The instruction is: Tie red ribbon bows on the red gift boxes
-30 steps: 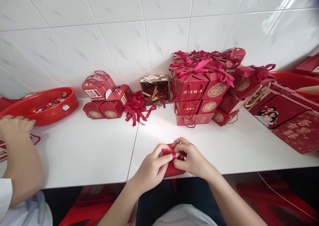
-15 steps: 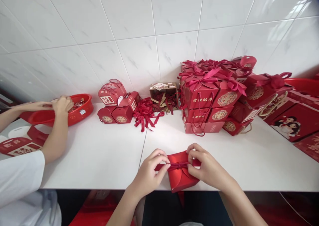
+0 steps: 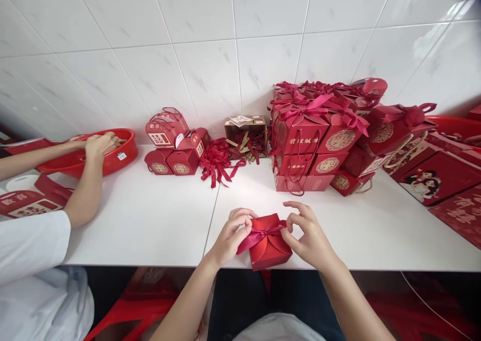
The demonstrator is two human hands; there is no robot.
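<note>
Close to the table's front edge sits a small red gift box (image 3: 269,253), its curved top flaps folded together. A dark pink ribbon (image 3: 259,234) lies across the top, knotted at the middle. My left hand (image 3: 230,233) pinches the ribbon at the box's left side, where a loop or tail spreads below the fingers. On the right side, my right hand (image 3: 306,233) has thumb and index finger pressed together at the ribbon's other end, with the remaining fingers raised.
Stacked red gift boxes (image 3: 300,135) with ribbons stand behind, beside red gift bags (image 3: 424,175). Left of them are a box of ribbon strips (image 3: 246,140), a ribbon pile (image 3: 218,155) and several smaller boxes (image 3: 182,160). A co-worker's hands (image 3: 101,144) reach into a red basin (image 3: 126,153).
The ribbon ends have been drawn outward and the ribbon now spreads wider at the left. My right hand's fingers have lifted. The co-worker's hands have moved further into the basin.
</note>
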